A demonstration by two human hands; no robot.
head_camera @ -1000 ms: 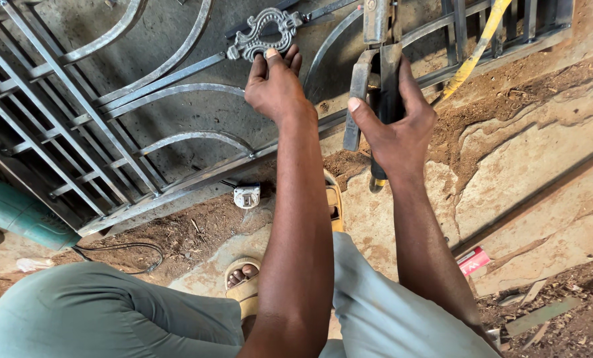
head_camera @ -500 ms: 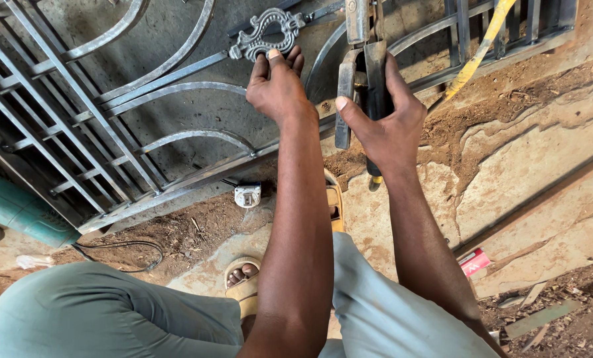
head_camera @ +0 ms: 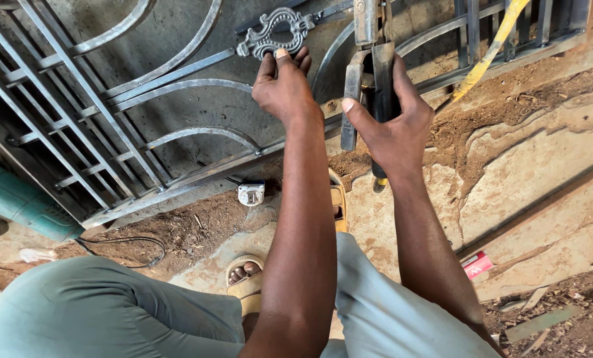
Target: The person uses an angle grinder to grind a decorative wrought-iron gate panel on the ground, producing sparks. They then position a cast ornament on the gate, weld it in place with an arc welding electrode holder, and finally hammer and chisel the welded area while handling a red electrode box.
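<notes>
Ornament [head_camera: 273, 32]: cast scroll piece, pressed by left hand [head_camera: 283, 86] fingertips against gate [head_camera: 111, 126] bars. Right hand [head_camera: 393, 122] closed round electrode holder [head_camera: 369, 86], raised beside it. No weld visible yet; joining apparently remains.

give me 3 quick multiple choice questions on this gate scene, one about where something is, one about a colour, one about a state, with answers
1. Where does the left hand rest?
A. on the cast ornament of the metal gate
B. on the ground
C. on the teal cylinder

2. What colour is the hose running across the gate's upper right?
A. red
B. yellow
C. white

3. What is the state of the right hand?
A. open and empty
B. flat on the gate
C. closed around the clamp tool

Answers:
1. A, its fingertips touch the lower edge of the ornament.
2. B, it shows yellow against the grey bars.
3. C, thumb and fingers wrap the tool's handles.
</notes>
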